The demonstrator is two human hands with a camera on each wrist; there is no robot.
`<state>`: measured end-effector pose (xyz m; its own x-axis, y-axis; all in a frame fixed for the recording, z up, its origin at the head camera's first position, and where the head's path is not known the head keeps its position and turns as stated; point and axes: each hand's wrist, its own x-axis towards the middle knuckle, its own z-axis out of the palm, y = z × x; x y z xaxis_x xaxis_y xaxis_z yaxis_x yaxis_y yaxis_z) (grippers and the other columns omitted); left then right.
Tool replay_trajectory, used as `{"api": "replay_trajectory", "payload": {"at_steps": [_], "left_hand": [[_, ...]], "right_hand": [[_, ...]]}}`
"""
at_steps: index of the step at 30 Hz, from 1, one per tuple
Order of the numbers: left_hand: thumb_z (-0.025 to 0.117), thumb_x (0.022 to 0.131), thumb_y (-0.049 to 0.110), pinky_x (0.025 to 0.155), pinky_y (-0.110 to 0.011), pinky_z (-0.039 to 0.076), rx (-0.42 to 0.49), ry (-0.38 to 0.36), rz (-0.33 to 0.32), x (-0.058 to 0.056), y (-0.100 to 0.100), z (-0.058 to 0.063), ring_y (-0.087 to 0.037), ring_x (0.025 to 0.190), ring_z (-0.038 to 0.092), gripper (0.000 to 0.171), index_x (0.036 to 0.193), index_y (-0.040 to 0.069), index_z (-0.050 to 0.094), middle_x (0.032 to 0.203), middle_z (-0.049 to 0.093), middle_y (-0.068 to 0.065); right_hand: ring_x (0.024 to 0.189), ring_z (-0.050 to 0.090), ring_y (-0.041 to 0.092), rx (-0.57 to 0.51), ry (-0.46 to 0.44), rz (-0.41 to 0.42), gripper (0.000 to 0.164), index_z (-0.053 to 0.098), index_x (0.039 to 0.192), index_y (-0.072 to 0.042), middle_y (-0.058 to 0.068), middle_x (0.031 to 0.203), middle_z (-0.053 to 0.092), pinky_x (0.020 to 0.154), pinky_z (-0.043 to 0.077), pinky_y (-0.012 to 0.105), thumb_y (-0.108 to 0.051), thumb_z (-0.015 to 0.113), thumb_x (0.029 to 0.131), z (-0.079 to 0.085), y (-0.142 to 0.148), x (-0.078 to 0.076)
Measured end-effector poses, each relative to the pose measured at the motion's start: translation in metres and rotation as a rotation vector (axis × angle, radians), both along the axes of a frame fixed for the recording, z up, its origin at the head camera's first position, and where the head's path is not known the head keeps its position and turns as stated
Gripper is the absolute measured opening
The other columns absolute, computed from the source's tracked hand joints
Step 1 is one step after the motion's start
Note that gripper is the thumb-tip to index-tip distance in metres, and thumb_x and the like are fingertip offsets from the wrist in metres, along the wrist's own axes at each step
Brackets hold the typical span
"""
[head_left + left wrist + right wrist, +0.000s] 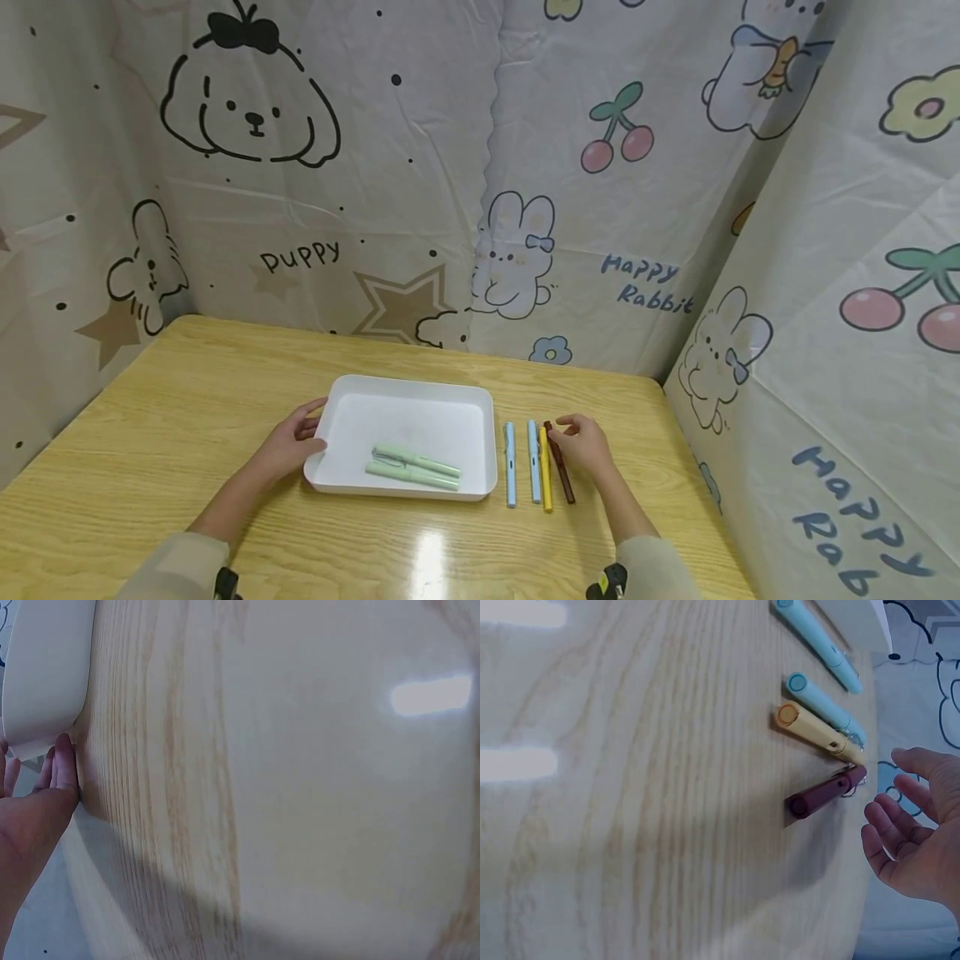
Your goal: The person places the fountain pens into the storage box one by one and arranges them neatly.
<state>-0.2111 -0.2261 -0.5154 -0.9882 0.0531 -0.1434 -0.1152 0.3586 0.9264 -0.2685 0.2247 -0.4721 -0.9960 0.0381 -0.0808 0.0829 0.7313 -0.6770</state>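
Observation:
My left hand [288,442] holds the left side of a white tray [420,404], its thumb at the rim and the other fingers along the outer wall. Two light green pens [412,475] lie in the front part of that tray. To its right stands a row of capped pens on the table: a light blue pen [511,467], a second light blue pen [534,462], a yellow pen [546,471] and a dark brown pen [562,475], slightly slanted. Over the brown pen's far end hovers my right hand [919,832], fingers spread and loosely bent, apart from the pen in the right wrist view.
The wooden table [360,550] carries the tray and pens. Behind it and to both sides hangs a printed cloth [420,167] with cartoon animals, close to the table's edges. Light glares off the table in front of the tray.

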Motion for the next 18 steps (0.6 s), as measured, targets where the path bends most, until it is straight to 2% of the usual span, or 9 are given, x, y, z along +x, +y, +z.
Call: {"api": "replay_trajectory", "payload": {"at_steps": [8, 18], "left_hand": [[0.055, 0.086, 0.003, 0.093, -0.046, 0.048, -0.012, -0.007, 0.006, 0.001, 0.001, 0.002, -0.043, 0.123, 0.043, 0.071, 0.148, 0.007, 0.022, 0.136, 0.04, -0.033], [0.055, 0.086, 0.003, 0.092, -0.043, 0.048, -0.005, -0.006, 0.005, 0.0, 0.001, 0.002, -0.042, 0.122, 0.044, 0.071, 0.148, 0.008, 0.022, 0.135, 0.04, -0.032]], "right_hand": [[0.08, 0.053, 0.021, -0.028, -0.021, -0.009, 0.037, 0.06, 0.117, 0.002, 0.015, 0.093, 0.058, 0.062, 0.043, 0.026, -0.018, 0.063, 0.086, -0.016, 0.013, 0.0], [0.08, 0.053, 0.021, -0.024, -0.041, -0.011, 0.038, 0.059, 0.117, 0.004, 0.017, 0.096, 0.058, 0.061, 0.045, 0.026, -0.018, 0.063, 0.086, -0.027, 0.015, 0.001]]}}
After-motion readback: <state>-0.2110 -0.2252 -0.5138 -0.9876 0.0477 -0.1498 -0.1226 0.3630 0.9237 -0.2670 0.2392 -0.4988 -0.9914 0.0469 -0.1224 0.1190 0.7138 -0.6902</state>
